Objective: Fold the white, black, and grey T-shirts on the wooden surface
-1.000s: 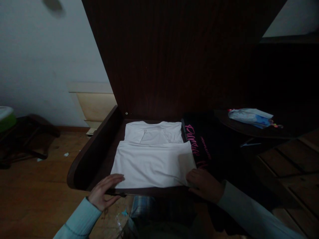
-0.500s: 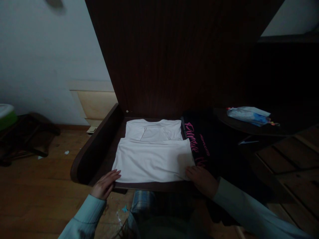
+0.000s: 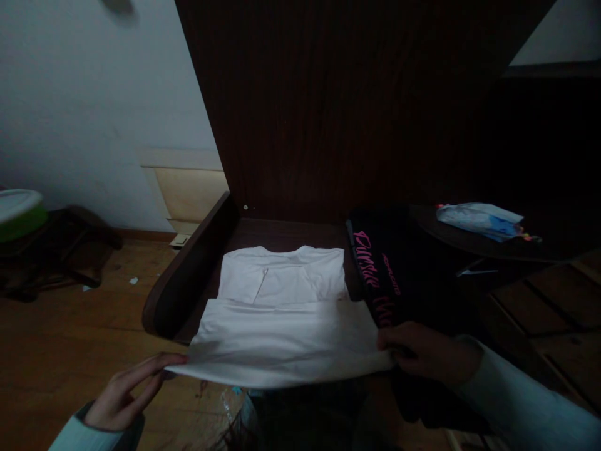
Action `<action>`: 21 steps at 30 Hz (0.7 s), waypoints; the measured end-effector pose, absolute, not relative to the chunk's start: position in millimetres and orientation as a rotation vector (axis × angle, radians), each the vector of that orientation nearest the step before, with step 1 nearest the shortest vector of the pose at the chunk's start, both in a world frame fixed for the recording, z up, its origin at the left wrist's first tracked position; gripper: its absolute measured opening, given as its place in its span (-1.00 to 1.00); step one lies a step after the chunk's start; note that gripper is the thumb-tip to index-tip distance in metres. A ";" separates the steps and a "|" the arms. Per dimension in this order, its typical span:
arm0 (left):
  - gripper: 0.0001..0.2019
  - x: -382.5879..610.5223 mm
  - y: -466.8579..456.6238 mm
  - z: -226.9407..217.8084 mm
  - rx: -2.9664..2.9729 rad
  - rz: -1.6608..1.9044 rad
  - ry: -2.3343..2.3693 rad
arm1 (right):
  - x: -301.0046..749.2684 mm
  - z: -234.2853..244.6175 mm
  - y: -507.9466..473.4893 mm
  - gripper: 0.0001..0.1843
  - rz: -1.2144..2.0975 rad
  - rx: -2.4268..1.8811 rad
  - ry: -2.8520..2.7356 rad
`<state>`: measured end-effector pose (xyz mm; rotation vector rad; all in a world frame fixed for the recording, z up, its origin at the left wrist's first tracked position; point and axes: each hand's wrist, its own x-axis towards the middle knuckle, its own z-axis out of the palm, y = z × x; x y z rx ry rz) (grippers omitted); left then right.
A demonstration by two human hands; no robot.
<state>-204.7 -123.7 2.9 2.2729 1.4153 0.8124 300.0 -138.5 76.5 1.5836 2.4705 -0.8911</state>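
A white shirt [image 3: 291,338], partly folded over itself, lies on a dark wooden surface [image 3: 291,233]. Its near edge is raised and pulled out past the front of that surface. At the near left corner, my left hand [image 3: 129,391] pinches the cloth between thumb and fingers. My right hand [image 3: 425,351] grips the near right corner, with its fingers closed round the fabric. Between the hands the edge is stretched, sagging slightly in the middle. The far part of the shirt lies flat, with a crease on it.
Dark clothing with pink lettering [image 3: 369,269] lies right of the shirt. Further right, a white and blue packet [image 3: 481,220] rests on a dark ledge. A raised wooden side [image 3: 188,269] borders the left. A green and white container [image 3: 21,214] sits on a dark stool.
Both hands have taken hold of the shirt's near corners and drawn it toward me, raising its front edge. The far edge has slid away from the back panel.
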 end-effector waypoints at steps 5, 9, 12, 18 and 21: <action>-0.65 -196.0 -81.5 27.0 2.044 0.880 1.508 | 308.1 99.2 -94.6 -0.76 -0.993 1.535 2.547; -0.55 -173.6 -16.0 38.1 2.120 0.733 1.530 | 310.1 94.9 -40.9 -0.77 -0.770 1.639 2.565; -0.60 -155.8 29.1 39.7 2.169 0.677 1.619 | 307.6 85.1 -8.6 -0.76 -0.604 1.683 2.542; -0.68 -131.4 80.8 25.6 2.169 0.634 1.806 | 299.0 69.2 26.6 -0.75 -0.417 1.861 2.392; -0.65 -126.8 89.2 18.9 2.143 0.692 1.936 | 295.2 61.1 32.1 -0.70 -0.252 2.068 2.333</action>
